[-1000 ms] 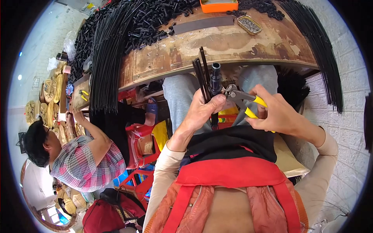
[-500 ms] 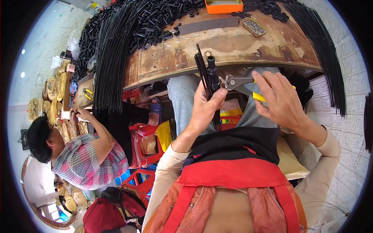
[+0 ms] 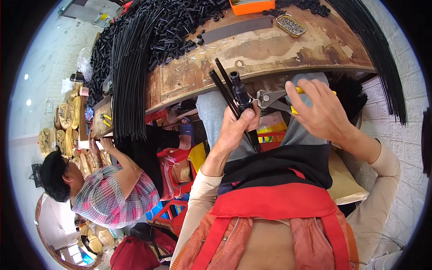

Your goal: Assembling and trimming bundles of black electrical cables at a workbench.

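My left hand [image 3: 237,125] is closed round a few thin black rods [image 3: 220,81] and a thicker black tubular fitting [image 3: 240,89], all held upright and tilted slightly left above my lap. Pliers [image 3: 270,99] with grey jaws and yellow handles are gripped in my right hand [image 3: 320,108]. Their jaw tips meet the side of the black fitting, close to my left fingertips. Whether something small sits between the jaws is too fine to make out.
A worn wooden table [image 3: 265,54] lies ahead, with a heap of black fittings [image 3: 180,27], bundles of black rods [image 3: 130,85], an orange tray [image 3: 252,6] and a small dish of metal bits [image 3: 290,25]. At left a co-worker in a plaid shirt [image 3: 119,193] sits beside another pair of pliers [image 3: 106,120].
The rods and fitting have tilted further left and come slightly lower in the picture. The pliers' jaws stay against the fitting. The whole view has shifted a little.
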Tool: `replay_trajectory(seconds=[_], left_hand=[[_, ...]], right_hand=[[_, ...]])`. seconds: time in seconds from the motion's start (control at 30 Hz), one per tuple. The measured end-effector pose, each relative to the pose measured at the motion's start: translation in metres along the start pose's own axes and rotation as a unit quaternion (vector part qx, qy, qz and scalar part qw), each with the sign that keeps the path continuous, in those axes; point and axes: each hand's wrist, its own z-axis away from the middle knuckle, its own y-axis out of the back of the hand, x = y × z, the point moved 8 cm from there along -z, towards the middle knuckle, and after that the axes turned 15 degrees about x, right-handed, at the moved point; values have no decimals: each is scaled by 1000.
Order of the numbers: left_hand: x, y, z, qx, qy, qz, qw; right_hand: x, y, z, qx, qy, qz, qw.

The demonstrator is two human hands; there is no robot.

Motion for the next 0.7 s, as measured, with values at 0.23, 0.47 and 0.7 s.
replay_trajectory(seconds=[0.23,0.47,0.7], left_hand=[[1,17,-2,133,-32,-17,991],[0,10,0,34,14,31,999],[-5,13,-3,33,16,17,999]], right_hand=[[-9,7,-12,-14,10,69,997],[-6,12,-21,-31,39,60,997],[10,-10,-9,-187,-207,-315,907]])
